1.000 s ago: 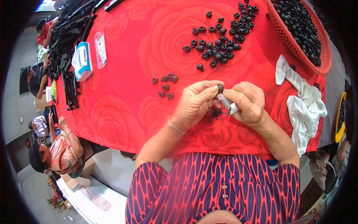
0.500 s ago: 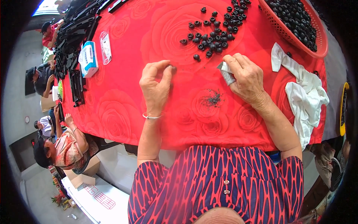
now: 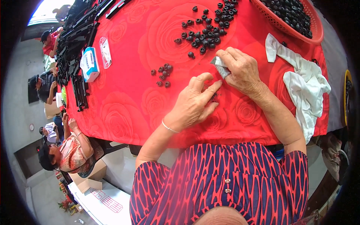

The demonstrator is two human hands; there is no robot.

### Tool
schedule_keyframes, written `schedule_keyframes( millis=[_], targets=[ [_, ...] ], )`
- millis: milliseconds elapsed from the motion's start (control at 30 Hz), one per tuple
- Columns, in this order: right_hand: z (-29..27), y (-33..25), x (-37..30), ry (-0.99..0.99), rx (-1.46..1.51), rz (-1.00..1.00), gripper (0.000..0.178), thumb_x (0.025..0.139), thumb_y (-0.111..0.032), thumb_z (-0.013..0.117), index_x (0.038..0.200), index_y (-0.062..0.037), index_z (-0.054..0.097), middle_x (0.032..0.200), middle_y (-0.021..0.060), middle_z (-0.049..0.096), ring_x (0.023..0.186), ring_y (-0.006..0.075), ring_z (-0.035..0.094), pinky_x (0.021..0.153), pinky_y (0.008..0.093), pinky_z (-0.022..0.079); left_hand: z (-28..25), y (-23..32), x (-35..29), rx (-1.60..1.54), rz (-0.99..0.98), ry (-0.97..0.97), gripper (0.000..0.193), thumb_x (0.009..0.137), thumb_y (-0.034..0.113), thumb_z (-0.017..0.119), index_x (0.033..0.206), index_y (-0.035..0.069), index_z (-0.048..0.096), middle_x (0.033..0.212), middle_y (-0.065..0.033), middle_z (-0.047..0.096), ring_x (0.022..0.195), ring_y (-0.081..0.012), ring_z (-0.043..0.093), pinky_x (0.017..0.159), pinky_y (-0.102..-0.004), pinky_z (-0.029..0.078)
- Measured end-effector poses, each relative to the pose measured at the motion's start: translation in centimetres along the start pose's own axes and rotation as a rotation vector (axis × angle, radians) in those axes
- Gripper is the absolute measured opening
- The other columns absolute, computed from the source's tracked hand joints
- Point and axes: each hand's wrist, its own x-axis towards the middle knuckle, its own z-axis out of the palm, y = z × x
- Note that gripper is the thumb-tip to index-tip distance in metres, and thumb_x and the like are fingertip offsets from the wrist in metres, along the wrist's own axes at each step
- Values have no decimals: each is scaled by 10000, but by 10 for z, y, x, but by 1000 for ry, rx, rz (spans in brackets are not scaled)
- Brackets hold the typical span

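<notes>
My right hand (image 3: 242, 71) is closed on a folded piece of sandpaper (image 3: 221, 68), grey and gritty on one side and whitish on the other. My left hand (image 3: 193, 100) reaches in from the left with its fingers apart, the index fingertip close to the sandpaper; I see nothing held in it. Dark dust (image 3: 214, 96) on the red cloth shows partly behind these fingers. Several small round black plastic knobs (image 3: 162, 75) lie left of my hands. A larger loose cluster of black knobs (image 3: 206, 35) spreads out beyond them.
A red plastic basket (image 3: 319, 32) full of black knobs stands at the far right. White cloth (image 3: 305, 90) lies crumpled at the right. Long black parts (image 3: 77, 56) are piled at the left, near a tissue box (image 3: 89, 65) and a clear case (image 3: 105, 52). Other people (image 3: 71, 150) sit along the left side.
My left hand has moved right, toward the sandpaper, and its pinch has opened; the dark piece at its fingertips no longer shows. The small group of knobs at the left is now uncovered.
</notes>
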Motion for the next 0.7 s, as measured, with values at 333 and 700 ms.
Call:
schedule_keyframes(
  millis=[333, 700],
  targets=[
    [4, 7, -1, 21, -11, -22, 239, 657, -108, 638, 881, -73, 561, 722, 48, 533, 705, 232, 580, 580, 355, 485, 17, -6, -3, 16, 113, 115, 287, 689, 55, 689, 970, 65, 631, 896, -101, 585, 787, -273, 595, 636, -341, 504],
    [13, 12, -3, 34, 9, -20, 160, 679, -136, 627, 806, -89, 540, 732, 55, 554, 712, 248, 592, 574, 374, 489, 20, -8, 5, 42, -46, 101, 158, 673, -4, 633, 816, 64, 623, 793, -77, 608, 705, -240, 621, 600, -327, 505]
  ],
)
